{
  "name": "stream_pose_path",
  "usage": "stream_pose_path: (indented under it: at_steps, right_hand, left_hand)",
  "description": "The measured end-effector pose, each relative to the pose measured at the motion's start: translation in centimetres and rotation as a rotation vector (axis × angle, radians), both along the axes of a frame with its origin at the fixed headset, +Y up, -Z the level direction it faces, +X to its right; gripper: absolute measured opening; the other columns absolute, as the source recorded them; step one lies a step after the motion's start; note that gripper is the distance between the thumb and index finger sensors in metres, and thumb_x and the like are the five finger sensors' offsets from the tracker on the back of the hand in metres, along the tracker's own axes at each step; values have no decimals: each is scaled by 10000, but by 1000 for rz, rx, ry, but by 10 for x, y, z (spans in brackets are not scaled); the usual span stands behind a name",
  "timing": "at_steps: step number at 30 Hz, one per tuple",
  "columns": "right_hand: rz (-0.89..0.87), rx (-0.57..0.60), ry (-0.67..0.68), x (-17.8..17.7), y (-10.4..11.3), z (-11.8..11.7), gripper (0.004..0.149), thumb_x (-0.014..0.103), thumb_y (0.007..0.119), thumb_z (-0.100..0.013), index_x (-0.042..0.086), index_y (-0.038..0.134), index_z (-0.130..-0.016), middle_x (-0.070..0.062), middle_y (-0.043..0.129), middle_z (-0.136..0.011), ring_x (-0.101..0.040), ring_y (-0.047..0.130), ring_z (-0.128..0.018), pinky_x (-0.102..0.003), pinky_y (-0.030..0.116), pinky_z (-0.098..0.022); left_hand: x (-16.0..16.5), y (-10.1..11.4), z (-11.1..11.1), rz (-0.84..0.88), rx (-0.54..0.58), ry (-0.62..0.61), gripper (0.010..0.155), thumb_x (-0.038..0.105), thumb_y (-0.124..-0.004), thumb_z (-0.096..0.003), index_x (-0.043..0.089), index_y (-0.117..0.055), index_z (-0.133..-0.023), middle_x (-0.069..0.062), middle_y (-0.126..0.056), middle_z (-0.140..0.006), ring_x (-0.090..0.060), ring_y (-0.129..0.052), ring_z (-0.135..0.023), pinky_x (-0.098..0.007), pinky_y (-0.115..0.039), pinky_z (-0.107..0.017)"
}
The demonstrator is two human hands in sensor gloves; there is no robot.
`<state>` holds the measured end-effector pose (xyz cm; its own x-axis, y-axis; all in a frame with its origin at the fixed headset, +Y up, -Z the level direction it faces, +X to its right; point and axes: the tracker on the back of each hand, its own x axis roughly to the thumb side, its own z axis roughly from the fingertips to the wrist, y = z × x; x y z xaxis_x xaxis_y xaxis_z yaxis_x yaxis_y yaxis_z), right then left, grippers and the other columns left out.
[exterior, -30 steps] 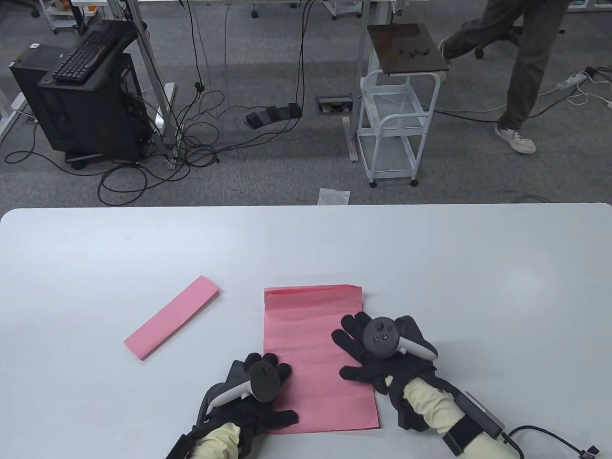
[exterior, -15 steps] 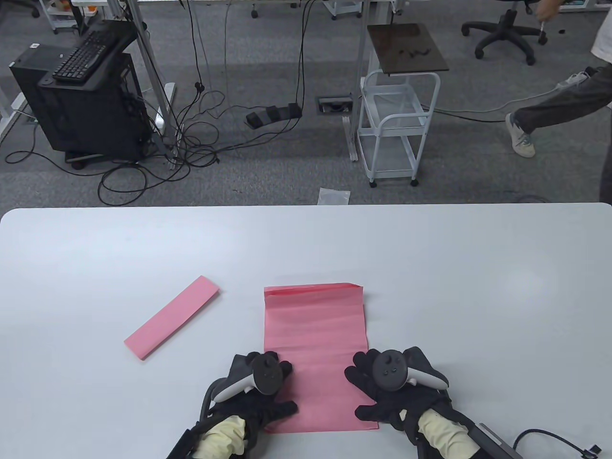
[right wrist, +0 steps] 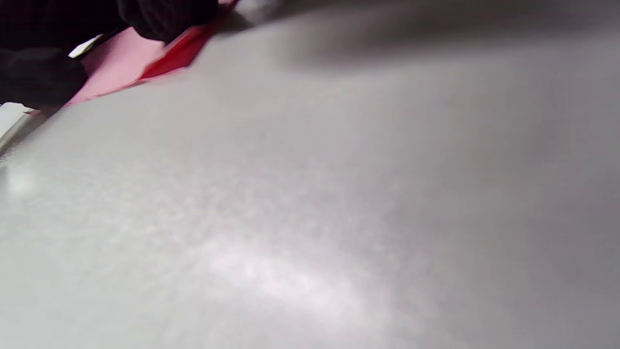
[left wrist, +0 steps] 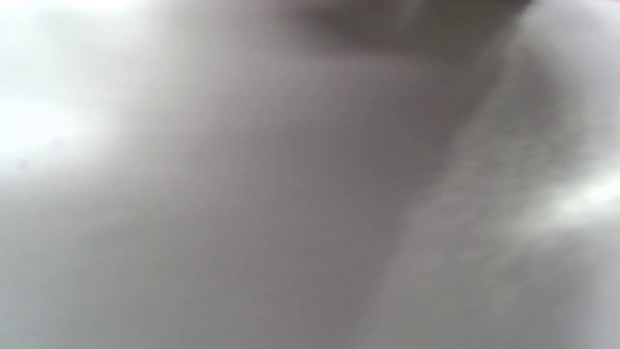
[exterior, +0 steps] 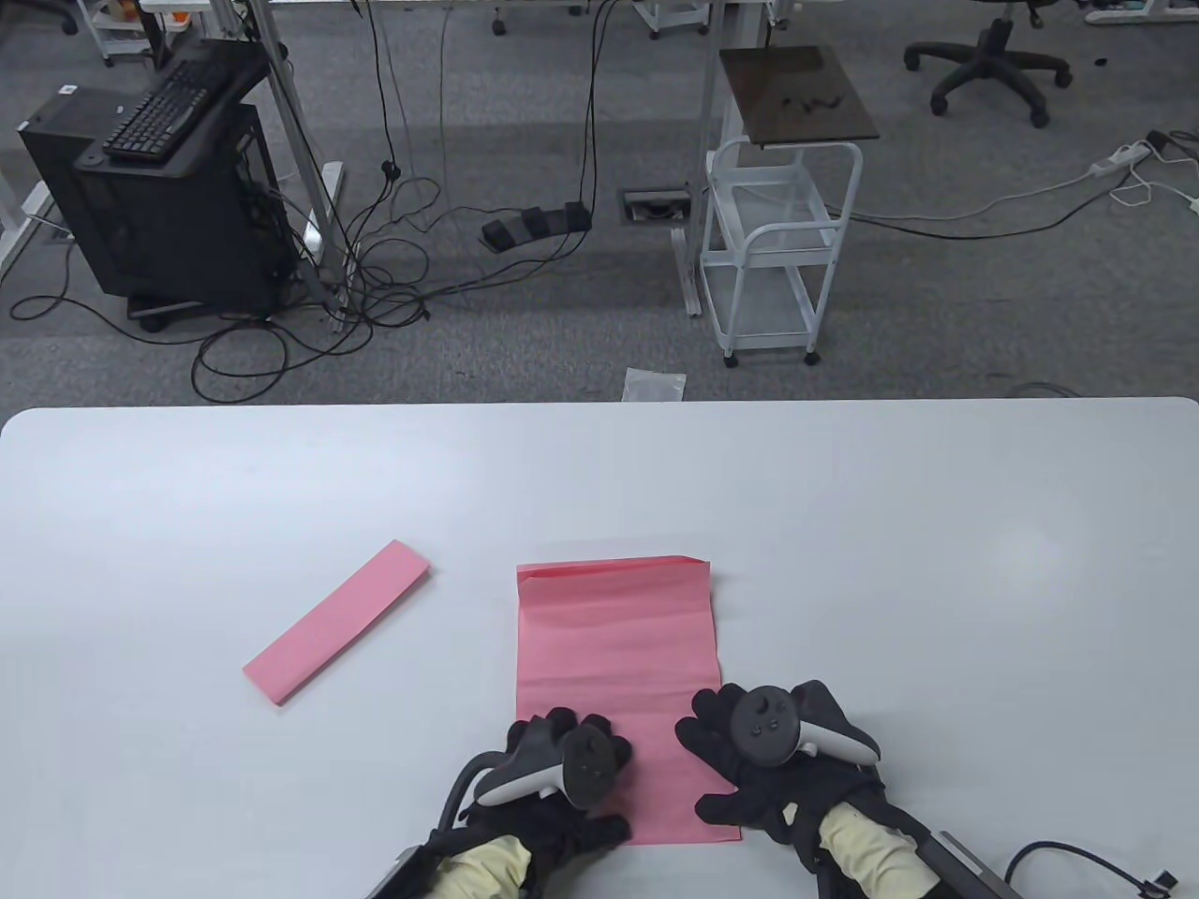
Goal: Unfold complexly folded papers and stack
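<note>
A pink paper [exterior: 614,646], partly unfolded with a narrow flap still turned over at its far edge, lies flat on the white table [exterior: 843,524]. My left hand [exterior: 571,763] rests flat on its near left part. My right hand [exterior: 740,768] rests flat on its near right corner, fingers spread. A second pink paper [exterior: 337,620], still folded into a narrow strip, lies to the left. In the right wrist view my fingers [right wrist: 164,17] press the pink paper's edge [right wrist: 121,63]. The left wrist view is only a grey blur.
The table's far edge [exterior: 599,405] faces an office floor with cables, a white cart [exterior: 777,243] and a black computer stand [exterior: 159,178]. A cable [exterior: 1077,857] trails from my right wrist.
My right hand slid down the paper from its middle to the near right corner. My left hand then moved right, further onto the paper. A passer-by at the back right has left the view.
</note>
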<state>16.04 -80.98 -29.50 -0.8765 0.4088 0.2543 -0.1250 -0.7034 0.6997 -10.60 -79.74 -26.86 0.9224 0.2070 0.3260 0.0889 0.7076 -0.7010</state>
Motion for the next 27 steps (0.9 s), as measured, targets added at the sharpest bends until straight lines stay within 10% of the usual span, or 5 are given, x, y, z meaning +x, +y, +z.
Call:
stream_pose_path:
  at_steps: [12, 19, 27]
  right_hand:
    - [-2, -5, -1, 0, 0, 0, 735, 566, 630, -493, 478, 135, -1030, 224, -78, -1092, -57, -173, -981, -460, -154, -657]
    - [-4, -10, -2, 0, -1, 0, 734, 564, 629, -495, 477, 133, -1028, 225, -82, -1090, -57, -177, -978, -459, -157, -653]
    - [-8, -12, -2, 1, -1, 0, 737, 563, 630, -494, 476, 131, -1029, 227, -84, -1090, -55, -180, -978, -456, -161, -652]
  left_hand:
    - [-70, 1, -1, 18, -89, 145, 789, 574, -570, -519, 468, 66, -974, 223, 247, -1012, -223, 275, -964, -568, 124, -640]
    - [-32, 31, -18, 156, 81, 68, 748, 544, -587, -558, 367, -81, -1080, 102, 173, -1085, -284, 197, -1008, -582, 89, -664]
    - [30, -2, -28, 8, 1, -157, 757, 638, -512, -513, 472, 57, -984, 197, 236, -1025, -200, 235, -993, -572, 106, -664]
